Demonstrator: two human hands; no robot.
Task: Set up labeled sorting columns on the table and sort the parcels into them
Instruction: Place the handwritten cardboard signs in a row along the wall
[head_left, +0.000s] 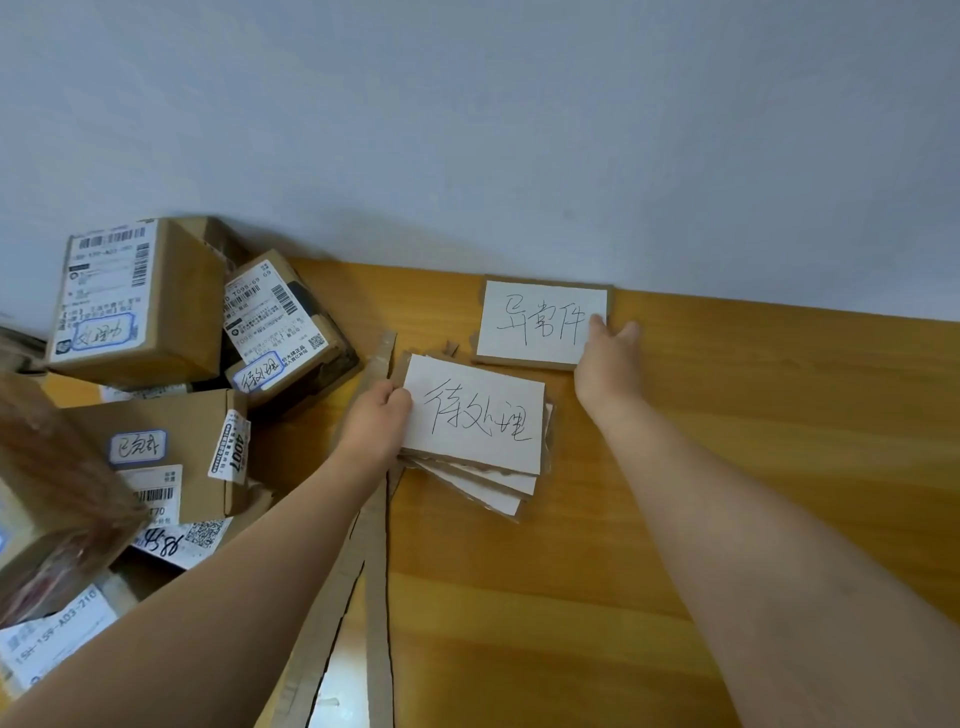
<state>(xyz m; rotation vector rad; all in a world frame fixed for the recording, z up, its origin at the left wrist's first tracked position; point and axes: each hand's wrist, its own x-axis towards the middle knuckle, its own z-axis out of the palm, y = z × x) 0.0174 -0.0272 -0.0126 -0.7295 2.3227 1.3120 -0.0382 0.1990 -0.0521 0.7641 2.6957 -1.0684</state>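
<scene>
Cardboard label cards (472, 415) fan loosely in the left hand (382, 415), which is clamped on their edge; I'd worry the lower ones slip out. Beyond that grip, the right hand (605, 353) lays straight fingers on a placed card (540, 322). Left of it parcels (140, 301) crowd the table (727, 467), with cardboard strips (376, 545) under the wrist.

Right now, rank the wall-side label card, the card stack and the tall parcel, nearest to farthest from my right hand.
1. Wall-side label card: touched by the right hand.
2. Card stack: just left, in the left hand.
3. Tall parcel: far left.
</scene>
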